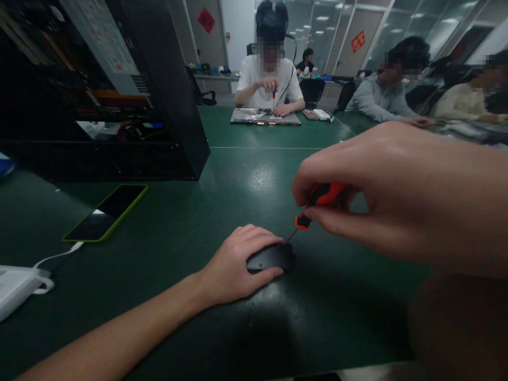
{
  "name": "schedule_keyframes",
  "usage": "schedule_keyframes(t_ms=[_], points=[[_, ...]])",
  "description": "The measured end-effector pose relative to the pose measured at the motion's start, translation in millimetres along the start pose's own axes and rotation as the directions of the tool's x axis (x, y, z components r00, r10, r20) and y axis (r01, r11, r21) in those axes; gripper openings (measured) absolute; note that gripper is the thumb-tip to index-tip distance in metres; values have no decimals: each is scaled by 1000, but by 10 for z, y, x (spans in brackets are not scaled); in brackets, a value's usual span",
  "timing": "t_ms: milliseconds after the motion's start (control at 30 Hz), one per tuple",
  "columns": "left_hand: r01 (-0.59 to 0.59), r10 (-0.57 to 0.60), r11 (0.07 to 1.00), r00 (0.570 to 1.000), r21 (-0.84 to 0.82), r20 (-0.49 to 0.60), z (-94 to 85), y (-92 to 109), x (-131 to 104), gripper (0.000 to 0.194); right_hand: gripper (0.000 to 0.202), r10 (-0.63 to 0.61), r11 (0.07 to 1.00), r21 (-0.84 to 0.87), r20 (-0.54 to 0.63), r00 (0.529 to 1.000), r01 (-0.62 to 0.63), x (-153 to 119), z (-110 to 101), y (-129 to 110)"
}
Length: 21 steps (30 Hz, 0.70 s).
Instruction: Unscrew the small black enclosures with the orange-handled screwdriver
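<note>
A dark, rounded device like a computer mouse (270, 258) lies on the green table. My left hand (238, 262) grips it from the left, fingers along its far side and thumb along its near side. My right hand (369, 196) is closed round the red and black handle of a screwdriver (326, 194). The screwdriver slants down to the left, and its thin shaft reaches the far right end of the device. Whether the tip sits in a screw is too small to tell.
An open black computer case (174, 106) stands at the back left. Before it lie a green-edged phone (109, 211) and a white device with a cable (19, 283). Across the green table (254, 164), a person works over a board (246, 117); others sit at right.
</note>
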<state>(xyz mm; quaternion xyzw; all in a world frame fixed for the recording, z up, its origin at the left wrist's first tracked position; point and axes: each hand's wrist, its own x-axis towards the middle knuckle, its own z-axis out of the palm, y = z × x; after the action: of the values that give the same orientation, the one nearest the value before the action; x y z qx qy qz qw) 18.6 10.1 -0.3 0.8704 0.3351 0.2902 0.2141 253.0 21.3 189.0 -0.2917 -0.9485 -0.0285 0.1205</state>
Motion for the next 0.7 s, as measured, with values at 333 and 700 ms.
schedule_keyframes(t_ms=[333,700], points=[[5,-5,1000,1000,-25,-1,-24,21,16,42,16,-31,999,13,78,996,30,118,190,80],[-4,4,999,1000,-33,-3,-20,23,24,43,9,-9,999,-34,31,999,10,141,310,38]])
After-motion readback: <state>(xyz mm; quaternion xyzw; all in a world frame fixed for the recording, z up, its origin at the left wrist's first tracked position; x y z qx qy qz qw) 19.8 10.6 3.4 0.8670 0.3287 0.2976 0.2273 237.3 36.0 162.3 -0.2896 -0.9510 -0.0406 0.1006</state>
